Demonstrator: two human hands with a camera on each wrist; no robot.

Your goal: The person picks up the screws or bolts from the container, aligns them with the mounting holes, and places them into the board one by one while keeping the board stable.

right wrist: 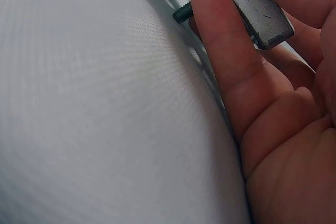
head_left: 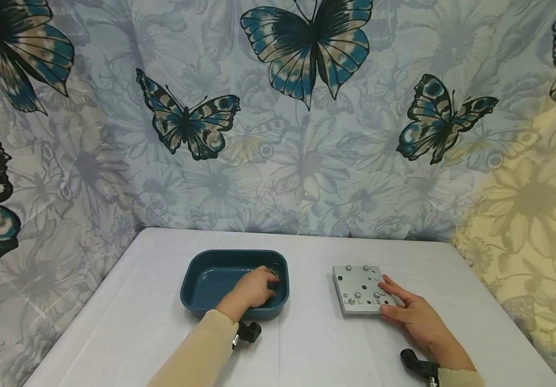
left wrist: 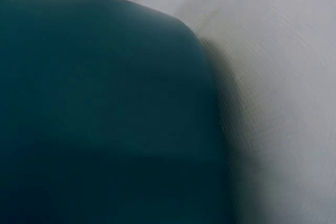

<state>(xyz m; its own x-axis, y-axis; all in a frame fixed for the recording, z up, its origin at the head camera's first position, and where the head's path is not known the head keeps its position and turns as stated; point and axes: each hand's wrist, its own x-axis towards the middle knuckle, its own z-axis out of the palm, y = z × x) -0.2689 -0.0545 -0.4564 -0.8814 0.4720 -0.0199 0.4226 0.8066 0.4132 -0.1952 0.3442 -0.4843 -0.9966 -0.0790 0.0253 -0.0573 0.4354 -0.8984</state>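
My left hand (head_left: 253, 287) reaches down into the right side of a dark teal plastic tray (head_left: 199, 263). Its fingers bend toward the tray's floor, and a small thin thing shows by the fingertips, too small to make out. On the right, a silver metal plate (head_left: 355, 285) with holes and several screws in its top is held at its right edge by my right hand (head_left: 418, 320). The right wrist view shows the plate's edge (right wrist: 265, 22) between thumb and fingers, with a threaded screw end (right wrist: 182, 12) sticking out beneath. The tray's outer wall (left wrist: 115, 87) fills most of the left wrist view.
A white cloth covers the table (head_left: 311, 344). Behind it and along the sides hangs a fabric backdrop (head_left: 307, 172) printed with butterflies and flowers. Black camera mounts (head_left: 248, 331) sit at both wrists, the left one close to the tray's front wall.
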